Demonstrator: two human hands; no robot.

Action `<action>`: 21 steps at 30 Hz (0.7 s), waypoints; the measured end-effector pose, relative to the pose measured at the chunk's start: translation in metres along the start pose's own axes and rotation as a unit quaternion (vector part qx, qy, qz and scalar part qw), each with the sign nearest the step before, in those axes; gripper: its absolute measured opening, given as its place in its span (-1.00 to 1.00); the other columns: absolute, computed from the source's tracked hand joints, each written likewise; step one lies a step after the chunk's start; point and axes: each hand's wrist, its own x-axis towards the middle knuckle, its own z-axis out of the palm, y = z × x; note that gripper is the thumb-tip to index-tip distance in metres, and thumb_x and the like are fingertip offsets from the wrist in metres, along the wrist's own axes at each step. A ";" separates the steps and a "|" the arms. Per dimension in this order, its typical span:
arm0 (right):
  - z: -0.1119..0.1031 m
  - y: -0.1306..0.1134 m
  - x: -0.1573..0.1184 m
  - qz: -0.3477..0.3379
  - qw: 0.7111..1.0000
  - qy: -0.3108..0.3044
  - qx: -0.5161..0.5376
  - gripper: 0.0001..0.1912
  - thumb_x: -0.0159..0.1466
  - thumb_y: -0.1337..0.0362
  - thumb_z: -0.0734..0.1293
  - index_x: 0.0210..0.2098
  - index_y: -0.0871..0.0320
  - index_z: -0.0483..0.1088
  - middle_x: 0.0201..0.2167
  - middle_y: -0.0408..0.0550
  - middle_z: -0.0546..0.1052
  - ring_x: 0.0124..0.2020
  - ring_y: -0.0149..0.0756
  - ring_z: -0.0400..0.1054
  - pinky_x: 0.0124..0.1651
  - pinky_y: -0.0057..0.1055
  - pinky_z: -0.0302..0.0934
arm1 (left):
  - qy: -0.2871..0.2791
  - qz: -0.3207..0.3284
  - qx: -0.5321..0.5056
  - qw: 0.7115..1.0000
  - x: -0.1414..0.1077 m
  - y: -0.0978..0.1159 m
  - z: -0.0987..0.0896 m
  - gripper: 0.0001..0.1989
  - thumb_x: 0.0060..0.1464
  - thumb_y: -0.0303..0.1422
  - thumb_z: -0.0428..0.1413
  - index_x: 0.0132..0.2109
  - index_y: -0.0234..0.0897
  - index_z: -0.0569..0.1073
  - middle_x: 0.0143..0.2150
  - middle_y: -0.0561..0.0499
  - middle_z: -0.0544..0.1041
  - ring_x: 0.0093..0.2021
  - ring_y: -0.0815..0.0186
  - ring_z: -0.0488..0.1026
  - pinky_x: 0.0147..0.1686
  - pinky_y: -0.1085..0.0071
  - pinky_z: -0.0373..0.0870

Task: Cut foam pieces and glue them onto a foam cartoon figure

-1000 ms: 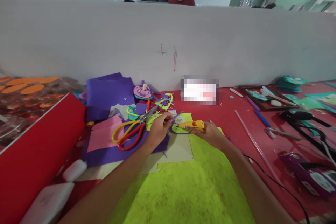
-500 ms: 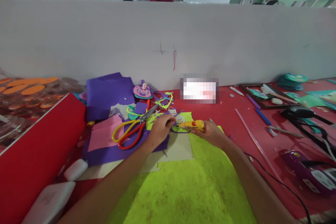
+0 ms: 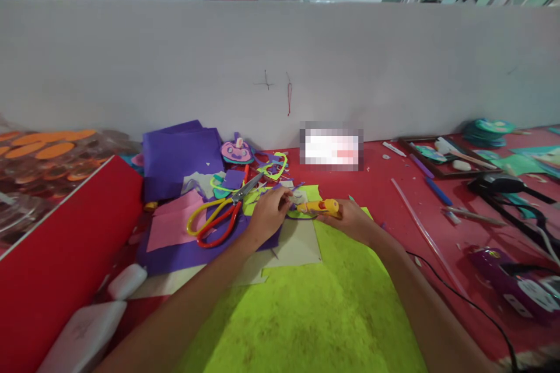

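My right hand (image 3: 349, 220) is closed round a small yellow plastic tool (image 3: 317, 207) with a reddish mark; its tip points left, and its exact kind is hard to make out. The fingers of my left hand (image 3: 270, 210) are pinched at the tool's tip on a small purple piece (image 3: 291, 206), mostly hidden. Both hands are above grey and yellow-green sheets. Left of my left hand lies a large pair of scissors (image 3: 225, 210) with red and yellow handles, its blades slightly apart, on purple sheets (image 3: 175, 259) and a pink sheet (image 3: 179, 224).
A red box wall (image 3: 74, 250) and white cases (image 3: 83, 332) stand at left. Behind are purple sheets (image 3: 181, 157), a pink face-shaped craft piece (image 3: 236, 152) and scraps. At right lie a clear rod (image 3: 420, 227), blue pen (image 3: 438, 192), tray (image 3: 446, 175), purple device (image 3: 511, 285) and cable.
Both hands stay almost in place, with the yellow tool still held at the purple piece. Beyond the partition, a person has moved left. The view has shifted very slightly.
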 end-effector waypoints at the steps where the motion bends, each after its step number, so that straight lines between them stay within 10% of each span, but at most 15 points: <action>1: 0.000 0.000 0.000 -0.001 1.000 0.000 0.001 -0.59 0.28 -0.11 0.38 -0.28 0.14 0.56 -0.39 -0.03 0.61 -0.40 -0.21 0.41 -0.39 -0.40 0.14 | 0.002 -0.001 0.003 1.000 0.000 0.000 0.000 -0.85 0.21 -0.46 0.12 -0.08 -0.22 0.49 -0.18 -0.02 0.62 -0.14 0.17 0.53 -0.09 0.26 0.37; 21: -0.001 -0.004 0.000 0.005 1.000 0.012 0.004 -0.57 0.27 -0.12 0.36 -0.34 0.15 0.51 -0.43 -0.04 0.56 -0.44 -0.25 0.33 -0.39 -0.39 0.11 | -0.012 0.005 0.052 0.999 0.000 0.004 0.000 -0.79 0.19 -0.48 0.15 -0.03 -0.25 0.52 -0.15 -0.08 0.59 -0.09 0.10 0.50 -0.04 0.17 0.38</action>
